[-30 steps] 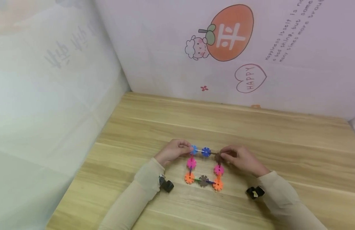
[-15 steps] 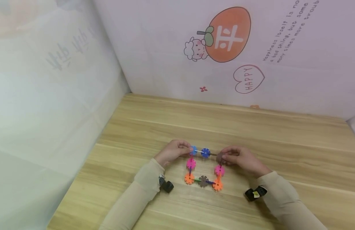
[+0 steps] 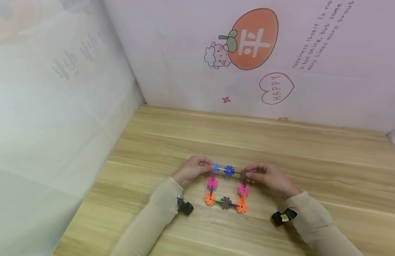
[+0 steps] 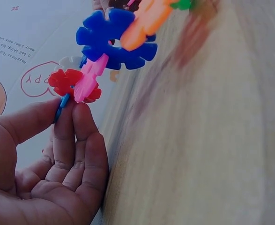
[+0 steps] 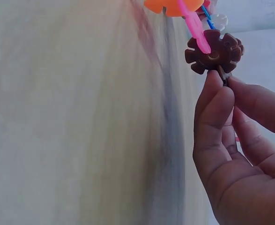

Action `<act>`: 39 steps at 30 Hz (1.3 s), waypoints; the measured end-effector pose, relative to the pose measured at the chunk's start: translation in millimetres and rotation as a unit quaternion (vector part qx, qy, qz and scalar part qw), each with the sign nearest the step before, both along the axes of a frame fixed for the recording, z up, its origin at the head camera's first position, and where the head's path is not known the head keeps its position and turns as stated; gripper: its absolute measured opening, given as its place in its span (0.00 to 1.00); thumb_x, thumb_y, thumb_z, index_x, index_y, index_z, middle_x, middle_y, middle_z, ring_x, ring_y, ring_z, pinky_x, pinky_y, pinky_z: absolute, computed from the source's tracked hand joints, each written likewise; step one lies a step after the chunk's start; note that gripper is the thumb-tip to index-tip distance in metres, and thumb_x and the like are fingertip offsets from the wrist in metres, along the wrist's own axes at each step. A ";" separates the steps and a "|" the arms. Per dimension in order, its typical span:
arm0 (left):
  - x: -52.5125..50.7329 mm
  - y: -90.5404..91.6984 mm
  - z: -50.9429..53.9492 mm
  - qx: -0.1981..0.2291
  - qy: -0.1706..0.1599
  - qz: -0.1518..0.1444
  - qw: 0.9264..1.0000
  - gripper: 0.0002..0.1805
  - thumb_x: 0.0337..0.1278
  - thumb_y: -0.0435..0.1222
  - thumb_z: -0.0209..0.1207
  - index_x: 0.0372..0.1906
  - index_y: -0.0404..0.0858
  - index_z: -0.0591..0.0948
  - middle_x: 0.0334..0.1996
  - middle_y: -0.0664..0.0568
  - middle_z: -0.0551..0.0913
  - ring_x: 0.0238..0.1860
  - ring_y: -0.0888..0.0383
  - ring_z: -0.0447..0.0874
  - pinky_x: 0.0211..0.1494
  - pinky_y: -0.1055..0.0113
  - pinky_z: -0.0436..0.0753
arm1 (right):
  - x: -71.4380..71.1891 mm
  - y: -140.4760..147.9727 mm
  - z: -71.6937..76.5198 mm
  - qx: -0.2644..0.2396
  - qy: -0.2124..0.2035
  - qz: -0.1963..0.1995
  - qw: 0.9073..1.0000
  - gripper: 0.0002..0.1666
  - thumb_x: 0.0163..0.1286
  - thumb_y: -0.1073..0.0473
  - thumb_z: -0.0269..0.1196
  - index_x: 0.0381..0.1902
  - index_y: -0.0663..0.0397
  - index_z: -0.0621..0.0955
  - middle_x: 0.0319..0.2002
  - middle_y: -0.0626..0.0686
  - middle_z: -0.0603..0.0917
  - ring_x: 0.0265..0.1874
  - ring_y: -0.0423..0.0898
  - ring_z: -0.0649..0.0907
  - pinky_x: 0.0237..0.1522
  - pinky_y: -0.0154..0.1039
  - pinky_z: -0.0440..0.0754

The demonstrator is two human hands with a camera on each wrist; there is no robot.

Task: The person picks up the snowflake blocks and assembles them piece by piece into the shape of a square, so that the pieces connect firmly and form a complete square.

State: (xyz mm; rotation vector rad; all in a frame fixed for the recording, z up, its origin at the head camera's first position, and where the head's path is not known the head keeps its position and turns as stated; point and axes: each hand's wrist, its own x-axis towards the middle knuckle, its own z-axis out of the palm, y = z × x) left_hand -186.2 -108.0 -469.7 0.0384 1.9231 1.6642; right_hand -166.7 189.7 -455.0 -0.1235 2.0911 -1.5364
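Note:
A square loop of notched plastic snowflake discs lies in the middle of the head view, its discs slotted into each other. At its far left corner my left hand [image 3: 193,168] pinches a light blue disc [image 3: 215,168] between thumb and fingers. The left wrist view has that disc edge-on, beside a red disc [image 4: 62,82] and a pink disc [image 4: 89,80]. My right hand [image 3: 268,176] pinches a brown disc [image 5: 225,76] at the far right corner, below another brown disc [image 5: 214,55]. A dark blue disc [image 3: 229,170] sits between the hands; orange discs [image 3: 210,199] form the near corners.
The loop is over a wooden table [image 3: 172,138]. A printed white sheet [image 3: 184,53] stands along the table's back edge, and a pale sheet [image 3: 57,124] along the left. A black camera [image 3: 185,207] is on the left wrist, another black camera [image 3: 283,217] on the right.
Both hands keep their pinch on the corner discs. The right wrist has turned slightly, its camera shifting left and down. The loop has stayed nearly in place.

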 end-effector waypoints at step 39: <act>-36.4 14.9 -7.5 -0.008 -0.015 0.046 0.999 0.12 0.63 0.32 0.62 0.49 0.31 0.83 0.39 0.43 0.88 0.37 0.57 0.88 0.48 0.66 0.87 | -40.2 -9.7 -18.9 0.037 0.029 -0.063 0.997 0.24 0.70 0.62 0.62 0.59 0.69 0.75 0.52 0.62 0.84 0.40 0.39 0.84 0.45 0.32 0.85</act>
